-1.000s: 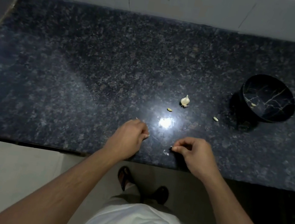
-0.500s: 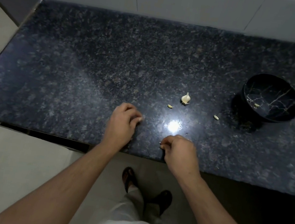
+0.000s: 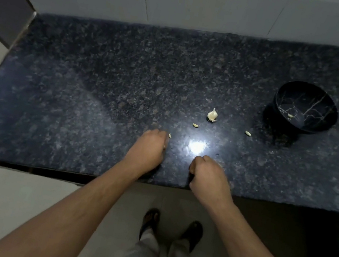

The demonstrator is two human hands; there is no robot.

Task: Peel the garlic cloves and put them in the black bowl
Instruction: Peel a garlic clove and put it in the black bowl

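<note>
Here, at the near edge of a dark speckled granite countertop (image 3: 103,85), a person's left hand (image 3: 149,149) and right hand (image 3: 207,176) sit knuckles-up with fingers curled under; whether either pinches a clove or a scrap of skin cannot be told from this angle. A small pale fragment (image 3: 170,135) lies touching or just beside the left hand's fingertips. The next loose pale garlic clove (image 3: 196,125) lies beyond both hands, farther from the person and between them, somewhat nearer the left; its long axis runs roughly left to right, the narrower end seemingly toward the right. Just past it stands the small white garlic bulb (image 3: 212,115), its stem tip pointing away from the person. A second loose pale clove (image 3: 248,133) lies to the right, long axis also near crosswise, close to the glossy black bowl with pale veining (image 3: 282,98), which already holds one clove (image 3: 290,115). The bowl stands well right of the right hand, so that hand looks better placed for any drop.
</note>
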